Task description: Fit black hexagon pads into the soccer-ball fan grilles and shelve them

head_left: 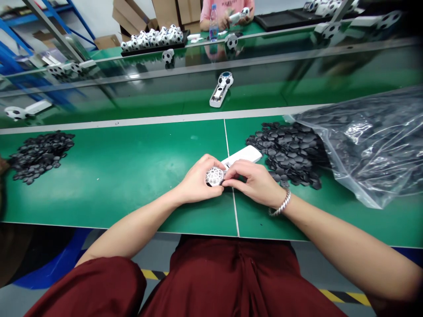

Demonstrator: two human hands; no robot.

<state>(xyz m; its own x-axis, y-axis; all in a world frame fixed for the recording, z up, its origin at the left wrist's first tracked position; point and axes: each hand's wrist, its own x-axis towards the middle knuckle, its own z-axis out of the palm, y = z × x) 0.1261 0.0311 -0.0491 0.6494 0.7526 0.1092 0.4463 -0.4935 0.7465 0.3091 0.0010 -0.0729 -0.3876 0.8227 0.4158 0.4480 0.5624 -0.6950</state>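
Cupping the round, lattice-faced head (214, 176) of a white device (245, 155) over the green table (132, 176), my left hand (196, 181) has its fingers curled about the rim; my right hand (254, 181) has its fingertips nearly together at the edge, pinching what, I cannot tell. It should handle light, stiff and slick, the thin webbing fragile, the rim the surest hold. Its plain, flat-sided handle points toward loose black pieces (291, 154).

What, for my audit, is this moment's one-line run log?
left hand: holding round white lattice piece | right hand: touching its edge | nearby: long white handle, piled flat black pieces
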